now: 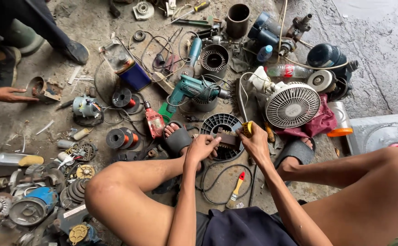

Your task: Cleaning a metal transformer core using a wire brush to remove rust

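A clear plastic bottle with a red label band (288, 70) is seen lying on its side toward the far right part of the concrete floor (381, 41), just beyond a small white table fan with a round grille (292, 104); a smaller bottle with a blue cap (264, 53) stands close to its left. A blue rectangular can with a clear upper part (127, 66) lies tilted toward the far middle of the floor, and a white cup with an orange rim (341, 121) lies beside a dark red cloth (320, 124) at the right. A teal power drill (187, 89) and a small red power tool (155, 122) are found near the middle, with spools of copper wire (122, 138) to their left. The dark, ribbed rectangular metal block (227, 139) is held over a round black slotted fan cover (221, 125), directly between the two hands. The left hand (202, 148) is closed around the block's near left end, while the right hand (256, 143) is clenched on a yellow-handled tool (247, 129) whose head touches the block's right side. A paintbrush with a wooden handle and red ferrule (236, 189) lies on the floor just nearer than the hands. Another person's hand (8, 94) rests at the left edge.
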